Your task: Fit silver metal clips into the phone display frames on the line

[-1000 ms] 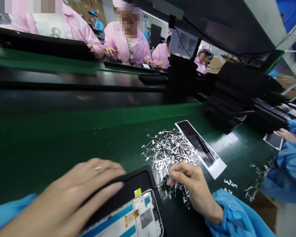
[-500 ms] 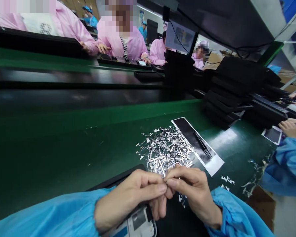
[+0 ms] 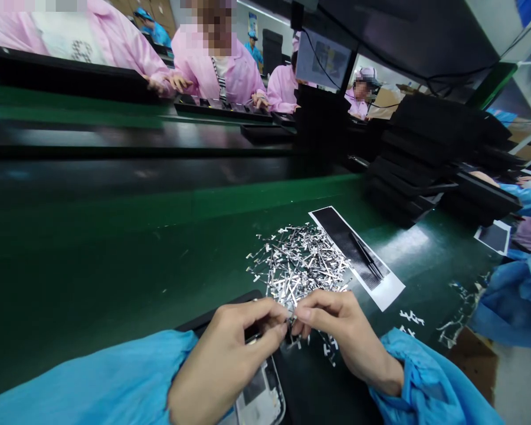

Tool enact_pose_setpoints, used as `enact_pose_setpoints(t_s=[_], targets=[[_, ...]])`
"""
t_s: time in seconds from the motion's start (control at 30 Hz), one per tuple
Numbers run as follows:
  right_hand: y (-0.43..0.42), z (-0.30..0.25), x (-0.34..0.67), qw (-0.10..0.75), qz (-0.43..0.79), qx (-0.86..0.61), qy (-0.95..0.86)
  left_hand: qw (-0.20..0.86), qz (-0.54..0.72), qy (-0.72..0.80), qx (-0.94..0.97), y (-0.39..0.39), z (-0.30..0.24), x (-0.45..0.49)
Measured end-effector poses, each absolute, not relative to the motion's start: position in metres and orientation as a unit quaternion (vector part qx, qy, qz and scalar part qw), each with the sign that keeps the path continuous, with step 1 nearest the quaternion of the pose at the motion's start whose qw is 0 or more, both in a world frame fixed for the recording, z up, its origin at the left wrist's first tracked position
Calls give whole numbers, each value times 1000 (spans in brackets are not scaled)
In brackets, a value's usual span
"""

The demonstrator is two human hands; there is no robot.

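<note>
Silvery strips (image 3: 307,260) lie heaped on the green desk (image 3: 115,265), just beyond the left hand (image 3: 230,354) and right hand (image 3: 347,333). Both hands' fingertips nearly meet; whether they pinch anything, I cannot tell. A phone frame (image 3: 265,401) lies partly beneath the left.

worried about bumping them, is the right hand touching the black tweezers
Apart. The head view shows green table and the white-edged sheet's border between the right hand and the black tweezers, which lie on that sheet.
</note>
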State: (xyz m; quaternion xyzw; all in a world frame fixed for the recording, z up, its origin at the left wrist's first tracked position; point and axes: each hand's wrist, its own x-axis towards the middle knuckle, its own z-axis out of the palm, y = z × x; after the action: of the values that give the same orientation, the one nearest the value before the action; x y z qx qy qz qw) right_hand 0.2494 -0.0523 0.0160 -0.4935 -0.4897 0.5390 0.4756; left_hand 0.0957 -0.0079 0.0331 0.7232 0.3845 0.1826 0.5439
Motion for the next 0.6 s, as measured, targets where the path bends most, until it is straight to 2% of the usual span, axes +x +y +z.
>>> enact_pose_setpoints(t_s=[0.3,0.47,0.6], targets=[[-50,18,249,448,615,-464,-454,394,267,348,807,-14,27,91],[-50,16,249,440,628,-452,-456,463,261,338,777,-13,30,91],[-59,24,249,445,575,-479,-492,539,250,343,727,-8,47,90]])
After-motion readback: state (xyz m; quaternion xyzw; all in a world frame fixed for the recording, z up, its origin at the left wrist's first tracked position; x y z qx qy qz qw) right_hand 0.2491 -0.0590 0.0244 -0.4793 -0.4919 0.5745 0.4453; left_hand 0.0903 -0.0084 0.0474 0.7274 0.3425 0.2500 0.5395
